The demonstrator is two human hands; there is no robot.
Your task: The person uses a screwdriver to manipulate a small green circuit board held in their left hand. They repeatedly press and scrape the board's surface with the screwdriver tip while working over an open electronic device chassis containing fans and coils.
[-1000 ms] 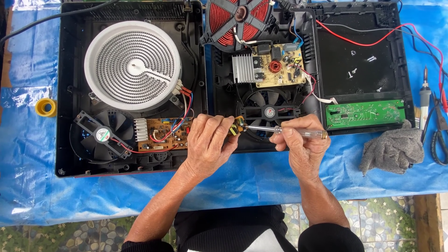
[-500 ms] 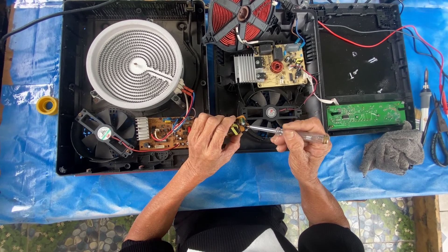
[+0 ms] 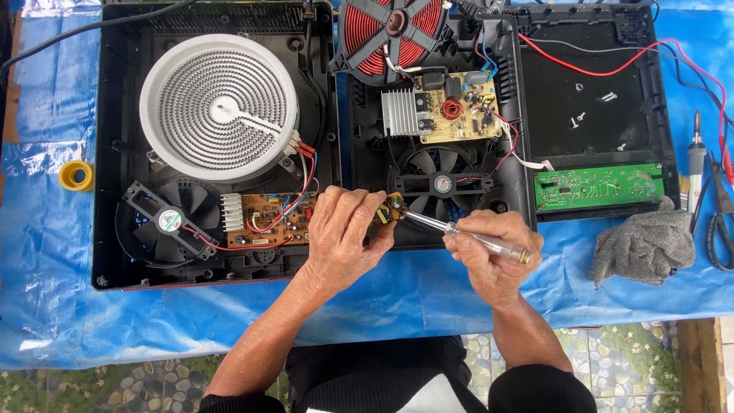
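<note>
L hand [image 3: 342, 237] has its fingers clamped on a small yellow circuit board [image 3: 391, 208], held just above the front edge of the open black stove case [image 3: 107, 153], near the middle. R hand [image 3: 489, 256] is wrapped w/ fingers closed round a metal-handled soldering iron [image 3: 466, 235]; its tip touches the small board. Inside the case, L half: white coil heater [image 3: 218, 107], a loose fan [image 3: 164, 222] tilted at front L, and a brown circuit board [image 3: 267, 220] w/ red & blue wires just beside the L hand. R half: red coil [image 3: 390, 30] at the back, a tan board w/ silver heat sink [image 3: 443, 107], a fitted fan [image 3: 442, 182] right behind the held board. Far R bay: a few loose screws, green board [image 3: 596, 187] at its front. Case sits on a blue tarp [image 3: 153, 321] over the table; open tarp along the front edge around both wrists. Grey rag [image 3: 642, 245] & pliers [image 3: 719, 222] lie R of the case, yellow tape roll [image 3: 76, 175] to the L.
</note>
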